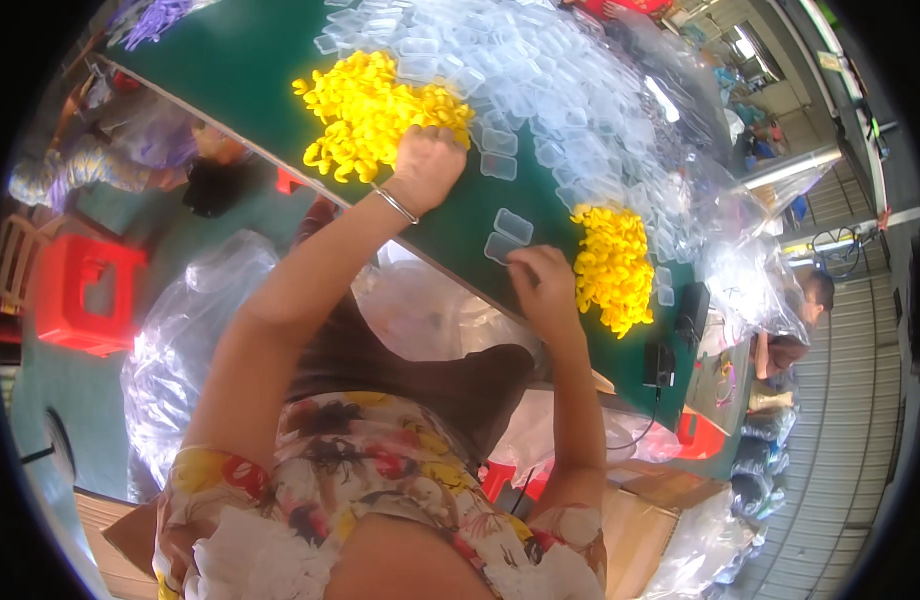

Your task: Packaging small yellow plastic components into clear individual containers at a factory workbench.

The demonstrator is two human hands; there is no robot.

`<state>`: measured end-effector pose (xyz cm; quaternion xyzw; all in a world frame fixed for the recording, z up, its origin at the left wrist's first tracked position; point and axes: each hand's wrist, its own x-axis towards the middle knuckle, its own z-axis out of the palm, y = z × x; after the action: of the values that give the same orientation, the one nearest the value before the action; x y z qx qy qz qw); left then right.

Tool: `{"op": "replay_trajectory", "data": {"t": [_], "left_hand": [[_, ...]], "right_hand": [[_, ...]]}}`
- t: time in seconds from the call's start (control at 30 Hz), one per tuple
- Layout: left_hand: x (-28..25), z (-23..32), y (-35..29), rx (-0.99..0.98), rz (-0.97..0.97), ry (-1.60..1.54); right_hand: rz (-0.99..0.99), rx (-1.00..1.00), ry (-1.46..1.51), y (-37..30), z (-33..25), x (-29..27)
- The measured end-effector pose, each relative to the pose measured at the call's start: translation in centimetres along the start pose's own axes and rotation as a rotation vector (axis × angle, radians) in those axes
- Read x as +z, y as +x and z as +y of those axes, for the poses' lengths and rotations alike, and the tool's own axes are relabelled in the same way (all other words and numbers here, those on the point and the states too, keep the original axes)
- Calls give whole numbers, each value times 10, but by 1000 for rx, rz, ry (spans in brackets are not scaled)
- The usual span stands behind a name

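- Closest to the camera comes your flower-patterned top [380,455], short of the near edge of the green counter [230,65].
- Your left hand [430,168] rests on the larger yellow heap [360,115], close to the counter's near edge; its fingers are curled in, and you cannot tell whether they hold a piece.
- Your right hand [546,285] has thumb and forefinger drawn together at the nearer clear case [499,246], just in from that edge; whether they grip it is unclear.
- Beside that case lies another clear case [514,226]; the smaller yellow heap [615,270] sits toward the counter's right end, and clear cases [540,80] spread along its far side.
- Expect the cases to be light, thin, fairly stiff and slippery, perhaps prone to cracking: pinch opposite rims gently.
- Yellow pieces look light and smooth; take each by its rounded middle.
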<state>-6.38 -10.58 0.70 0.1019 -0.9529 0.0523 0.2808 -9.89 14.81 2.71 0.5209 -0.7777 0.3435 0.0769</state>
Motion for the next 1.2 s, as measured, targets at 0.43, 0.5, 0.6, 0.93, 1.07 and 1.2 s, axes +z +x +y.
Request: {"op": "replay_trajectory", "data": {"t": [0.43, 0.5, 0.6, 0.93, 1.07, 1.2], "left_hand": [[-21, 15, -13, -36, -226, -601], [-23, 17, -22, -25, -217, -747], [-19, 22, -32, -8, -188, -901], [-23, 28, -40, -160, -115, -829], [-27, 34, -43, -244, -73, -959], [-29, 52, -50, -312, -67, -1316]], "right_hand": [[41, 322, -1050, 35, 110, -20], [-42, 323, -1078, 42, 110, -17], [-4, 303, -900, 40, 97, -22], [16, 272, -909, 50, 122, -27], [-33, 232, -965, 50, 131, -25], [-38, 176, -1050, 52, 133, -28]]}}
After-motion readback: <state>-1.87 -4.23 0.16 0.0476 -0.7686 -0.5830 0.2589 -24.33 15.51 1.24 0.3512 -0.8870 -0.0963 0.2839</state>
